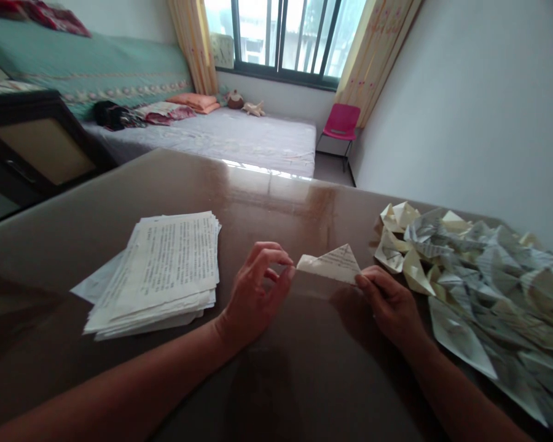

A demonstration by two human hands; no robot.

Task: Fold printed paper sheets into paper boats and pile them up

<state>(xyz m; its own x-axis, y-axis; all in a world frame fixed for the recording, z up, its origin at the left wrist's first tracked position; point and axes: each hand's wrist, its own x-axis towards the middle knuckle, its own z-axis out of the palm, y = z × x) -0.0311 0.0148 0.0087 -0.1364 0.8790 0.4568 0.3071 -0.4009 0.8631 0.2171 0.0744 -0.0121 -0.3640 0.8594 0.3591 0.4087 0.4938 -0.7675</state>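
Observation:
A small folded paper (334,264) with printed text, a triangle above a straight band, is held up over the brown table. My right hand (391,301) pinches its right corner between thumb and fingers. At the opposite end, my left hand (260,285) has its thumb and index finger closed at the paper's left tip, the other fingers curled. To the left of my left hand lies a stack of printed sheets (175,258), its edges uneven. Beyond my right hand, a heap of folded paper boats (488,264) covers the table's right side.
The glossy brown table (267,215) reflects the window (281,37). Behind it stands a bed (258,138) with folded cloths and soft toys. A pink chair (342,121) is by the right wall, and a dark cabinet (41,141) at the left.

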